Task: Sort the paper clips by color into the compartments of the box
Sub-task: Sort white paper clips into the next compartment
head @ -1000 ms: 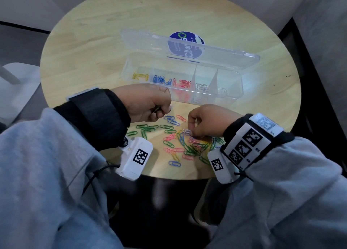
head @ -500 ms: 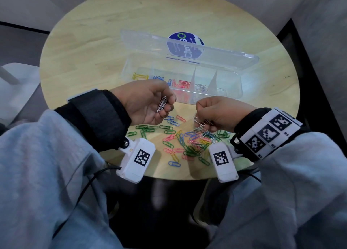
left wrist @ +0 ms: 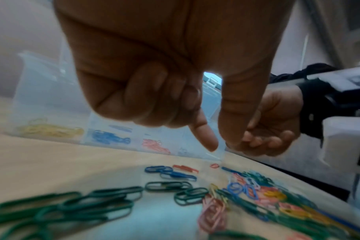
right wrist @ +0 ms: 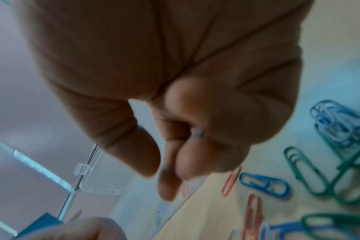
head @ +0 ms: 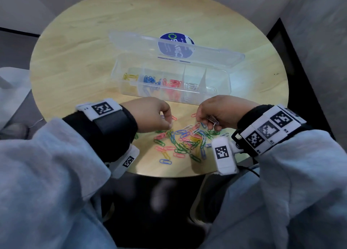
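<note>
A clear compartment box [head: 223,79] stands open mid-table, holding yellow clips [head: 130,76], blue clips [head: 150,79], red clips [head: 172,83] and white clips [head: 191,86] in separate compartments. A mixed pile of clips [head: 184,139] lies in front of it. My right hand [head: 206,118] hovers over the pile's right side, its fingers curled round a small bunch of white clips [head: 213,121]. My left hand [head: 165,120] is low at the pile's left edge. In the left wrist view, the left hand [left wrist: 221,144] points its index finger and thumb down and apart with nothing between them.
The round wooden table [head: 84,47] ends just below the pile. The box's clear lid [head: 142,45] stands raised behind it, over a blue round sticker [head: 175,45]. Green clips [left wrist: 72,206] lie loose to the left. A grey wall and dark floor surround the table.
The white clips my left hand held up are gone from it, and my right hand now holds a bunch. My left hand turned knuckles up and dropped toward the pile.
</note>
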Action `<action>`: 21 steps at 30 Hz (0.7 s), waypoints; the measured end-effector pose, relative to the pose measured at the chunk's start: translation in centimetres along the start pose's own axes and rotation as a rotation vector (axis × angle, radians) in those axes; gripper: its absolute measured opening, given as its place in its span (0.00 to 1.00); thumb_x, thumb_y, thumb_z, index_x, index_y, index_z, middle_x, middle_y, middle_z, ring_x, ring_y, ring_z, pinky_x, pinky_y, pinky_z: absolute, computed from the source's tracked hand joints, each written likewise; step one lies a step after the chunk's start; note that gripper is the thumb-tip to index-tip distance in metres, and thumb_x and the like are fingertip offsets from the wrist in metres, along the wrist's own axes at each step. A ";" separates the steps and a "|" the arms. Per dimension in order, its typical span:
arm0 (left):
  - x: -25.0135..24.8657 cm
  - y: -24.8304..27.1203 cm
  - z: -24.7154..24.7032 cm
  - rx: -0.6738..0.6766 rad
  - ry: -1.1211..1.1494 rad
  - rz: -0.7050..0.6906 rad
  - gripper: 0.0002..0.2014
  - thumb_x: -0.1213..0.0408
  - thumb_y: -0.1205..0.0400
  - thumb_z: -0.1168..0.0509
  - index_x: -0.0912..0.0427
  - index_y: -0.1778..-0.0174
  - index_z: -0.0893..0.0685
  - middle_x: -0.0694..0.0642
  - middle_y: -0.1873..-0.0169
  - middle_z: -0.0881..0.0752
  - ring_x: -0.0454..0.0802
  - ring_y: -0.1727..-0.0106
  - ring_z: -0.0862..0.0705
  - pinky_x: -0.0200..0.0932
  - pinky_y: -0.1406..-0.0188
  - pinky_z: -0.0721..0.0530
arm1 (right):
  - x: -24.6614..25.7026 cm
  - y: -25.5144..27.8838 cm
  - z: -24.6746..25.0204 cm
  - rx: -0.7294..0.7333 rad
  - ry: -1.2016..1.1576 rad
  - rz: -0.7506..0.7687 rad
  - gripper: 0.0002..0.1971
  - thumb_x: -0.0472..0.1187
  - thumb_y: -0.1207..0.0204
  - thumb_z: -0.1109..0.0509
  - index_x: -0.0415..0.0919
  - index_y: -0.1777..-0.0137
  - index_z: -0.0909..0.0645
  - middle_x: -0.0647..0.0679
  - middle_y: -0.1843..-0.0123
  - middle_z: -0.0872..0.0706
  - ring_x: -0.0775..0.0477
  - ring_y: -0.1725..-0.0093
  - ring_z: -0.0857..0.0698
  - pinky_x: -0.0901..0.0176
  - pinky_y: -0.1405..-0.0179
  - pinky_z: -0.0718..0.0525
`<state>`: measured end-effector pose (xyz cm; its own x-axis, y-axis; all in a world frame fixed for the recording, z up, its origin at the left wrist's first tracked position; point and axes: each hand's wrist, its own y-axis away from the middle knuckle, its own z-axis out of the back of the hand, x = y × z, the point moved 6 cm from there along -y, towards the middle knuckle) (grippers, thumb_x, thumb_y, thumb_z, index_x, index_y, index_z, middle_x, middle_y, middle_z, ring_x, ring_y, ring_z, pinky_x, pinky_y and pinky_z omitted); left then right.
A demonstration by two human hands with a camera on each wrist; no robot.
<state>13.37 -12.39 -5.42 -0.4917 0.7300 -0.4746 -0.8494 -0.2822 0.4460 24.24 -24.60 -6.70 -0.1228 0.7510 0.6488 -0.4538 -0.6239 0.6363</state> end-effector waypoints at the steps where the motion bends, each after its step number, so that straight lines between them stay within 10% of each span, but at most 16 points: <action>1: -0.4 0.0 -0.2 -0.007 -0.040 -0.025 0.02 0.57 0.24 0.31 0.46 0.60 0.19 0.44 0.72 0.25 0.39 0.70 0.27 0.36 0.71 0.31 | 0.1 0.0 0.0 -0.002 0.118 0.026 0.10 0.31 0.26 0.38 0.43 0.64 0.20 0.47 0.72 0.24 0.52 0.77 0.27 0.64 0.79 0.32; 10: -4.5 0.1 -3.5 0.085 -0.284 -0.198 0.12 0.62 0.20 0.37 0.43 0.45 0.16 0.44 0.65 0.24 0.46 0.57 0.26 0.39 0.58 0.30 | 1.3 -0.3 -1.6 -0.028 0.660 0.161 0.16 0.33 0.30 0.28 0.50 0.44 0.19 0.56 0.70 0.29 0.58 0.72 0.29 0.60 0.69 0.29; 21: -2.7 -0.4 -3.1 0.035 -0.350 -0.069 0.06 0.65 0.23 0.35 0.48 0.60 0.22 0.47 0.68 0.25 0.48 0.59 0.25 0.36 0.76 0.38 | 1.2 -1.1 -2.3 -0.010 0.655 0.127 0.05 0.33 0.30 0.29 0.43 0.61 0.19 0.54 0.74 0.21 0.56 0.76 0.24 0.64 0.75 0.27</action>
<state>14.46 -16.15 -6.72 -0.3331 0.9172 -0.2187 -0.8681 -0.2078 0.4508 22.55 -22.56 -7.56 -0.6853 0.6499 0.3288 -0.4081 -0.7165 0.5657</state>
